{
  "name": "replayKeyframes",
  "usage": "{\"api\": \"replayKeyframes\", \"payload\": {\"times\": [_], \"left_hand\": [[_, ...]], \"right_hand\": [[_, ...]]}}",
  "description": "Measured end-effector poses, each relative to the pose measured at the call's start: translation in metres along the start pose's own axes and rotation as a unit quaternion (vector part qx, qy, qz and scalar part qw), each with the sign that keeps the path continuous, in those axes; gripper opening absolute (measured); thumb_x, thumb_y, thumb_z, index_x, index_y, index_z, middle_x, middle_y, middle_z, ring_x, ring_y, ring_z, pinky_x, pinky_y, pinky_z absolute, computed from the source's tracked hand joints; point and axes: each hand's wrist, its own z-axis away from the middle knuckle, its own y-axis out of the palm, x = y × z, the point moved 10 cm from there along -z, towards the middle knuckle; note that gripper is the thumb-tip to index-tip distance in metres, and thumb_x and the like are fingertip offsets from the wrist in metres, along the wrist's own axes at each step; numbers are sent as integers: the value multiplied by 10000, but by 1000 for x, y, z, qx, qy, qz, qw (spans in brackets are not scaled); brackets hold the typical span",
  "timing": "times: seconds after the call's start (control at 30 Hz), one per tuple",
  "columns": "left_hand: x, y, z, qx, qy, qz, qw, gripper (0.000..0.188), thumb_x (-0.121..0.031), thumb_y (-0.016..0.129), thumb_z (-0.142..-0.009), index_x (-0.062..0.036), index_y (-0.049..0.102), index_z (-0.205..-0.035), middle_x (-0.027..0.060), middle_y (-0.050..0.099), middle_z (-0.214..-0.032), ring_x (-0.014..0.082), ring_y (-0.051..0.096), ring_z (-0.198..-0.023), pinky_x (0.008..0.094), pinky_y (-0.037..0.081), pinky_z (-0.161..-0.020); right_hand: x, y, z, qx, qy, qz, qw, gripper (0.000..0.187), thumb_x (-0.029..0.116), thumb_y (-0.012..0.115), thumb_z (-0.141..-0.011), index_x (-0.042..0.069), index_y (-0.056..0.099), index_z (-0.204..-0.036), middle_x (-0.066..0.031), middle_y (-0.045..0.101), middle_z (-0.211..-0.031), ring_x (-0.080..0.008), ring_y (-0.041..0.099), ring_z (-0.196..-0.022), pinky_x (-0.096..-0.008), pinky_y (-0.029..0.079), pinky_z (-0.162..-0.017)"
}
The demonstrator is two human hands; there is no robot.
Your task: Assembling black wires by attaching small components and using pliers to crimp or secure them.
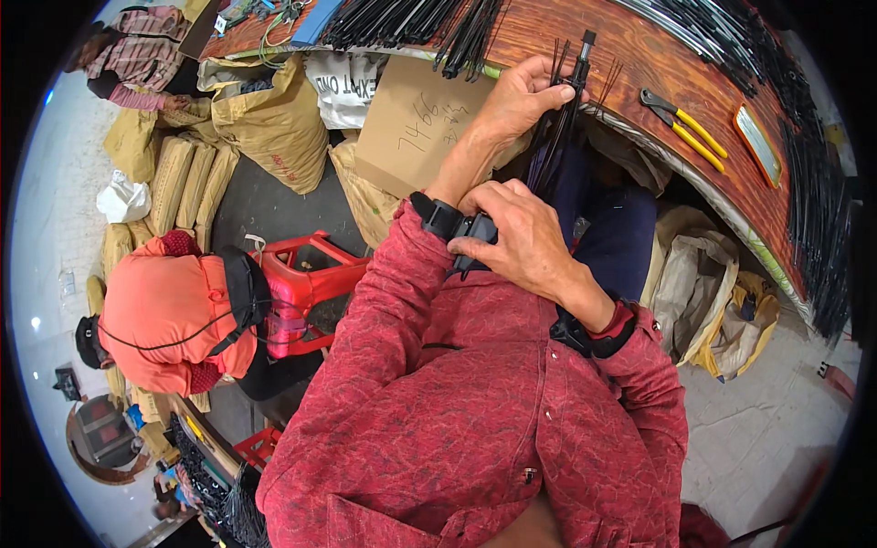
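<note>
Now your left hand (530, 96) has its grip closed around a loose bundle of thin black sticks (554, 137), with the thumb pressed on them. One fatter black stick with a grey tip (586, 47) pokes up past your thumb. The bundle is up at the near edge of the reddish-brown wooden table (676, 64), and its lower ends hang toward your legs. Your right hand (525, 233) has its grip pinched on a small black gadget (480, 228) strapped to your left wrist. To the right, cutters with yellow handles (702, 132) lie on the table, near a flat, shiny piece with an orange rim (758, 146). Long black strips (818, 210) lie heaped along the table's right side. A brown cardboard box (411, 119) stands just left of your left forearm.
</note>
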Motion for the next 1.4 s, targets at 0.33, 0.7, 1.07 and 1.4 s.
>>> {"api": "replayKeyframes", "payload": {"times": [0.33, 0.7, 1.07, 1.4], "left_hand": [[0, 13, 5, 21, 4, 7, 1000, 328, -73, 688, -963, -23, 572, -1266, 154, 743, -1099, 191, 710, -1043, 294, 539, -940], [-5, 28, 6, 42, -5, -28, 999, 323, -71, 677, -967, -27, 568, -1268, 151, 741, -1097, 189, 701, -1050, 317, 527, -976], [8, 24, 0, 46, -4, -7, 999, 338, -85, 683, -969, -28, 569, -1281, 144, 743, -1091, 185, 703, -1046, 317, 528, -975], [8, 33, -1, 47, -6, -6, 999, 309, -61, 678, -958, -12, 588, -1250, 123, 744, -1074, 175, 702, -1040, 307, 522, -990]], "right_hand": [[-12, 14, 1, 80, 31, -101, 991, 311, 220, 812, -753, 69, 658, -978, -74, 652, -876, -286, 620, -865, -409, 506, -791], [-32, 25, 9, 165, 118, -232, 951, 260, 122, 821, -777, 19, 623, -910, -8, 610, -809, -123, 565, -779, -303, 486, -726], [-46, 39, 10, 204, 121, -311, 920, 329, 174, 821, -766, -5, 684, -1006, -49, 652, -776, -166, 604, -706, -326, 487, -667], [-20, 4, 4, 168, -84, -126, 974, 294, 161, 680, -762, 25, 680, -1023, -70, 603, -773, -225, 590, -733, -365, 473, -708]]}}
